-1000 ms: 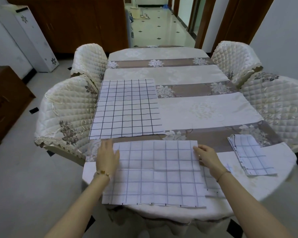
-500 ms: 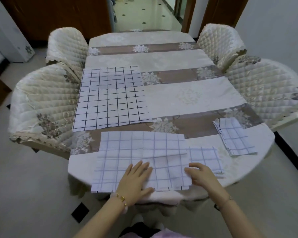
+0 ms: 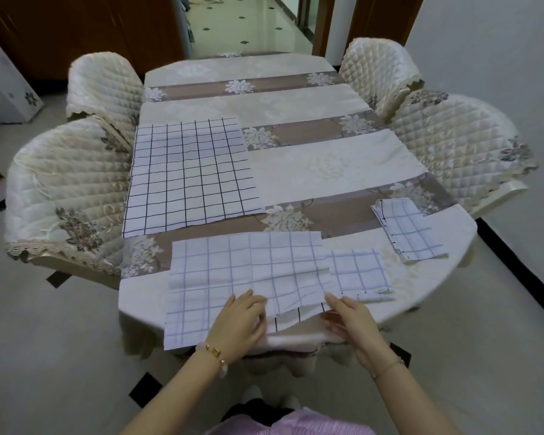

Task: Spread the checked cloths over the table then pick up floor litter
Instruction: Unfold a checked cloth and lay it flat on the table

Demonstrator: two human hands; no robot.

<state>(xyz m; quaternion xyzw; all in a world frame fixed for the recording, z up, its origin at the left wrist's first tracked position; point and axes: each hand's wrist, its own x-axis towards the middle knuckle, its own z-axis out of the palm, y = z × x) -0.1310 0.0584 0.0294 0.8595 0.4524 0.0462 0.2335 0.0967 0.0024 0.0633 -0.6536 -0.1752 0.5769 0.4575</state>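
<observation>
Both on the near hem of the cloth (image 3: 248, 271), long axis crosswise: left hand (image 3: 239, 321) pressing flat, right hand (image 3: 352, 321) pinching the lifted edge.

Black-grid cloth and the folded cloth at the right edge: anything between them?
Head view: no object, only bare tablecloth lies between the black-grid cloth and the folded cloth.
</observation>
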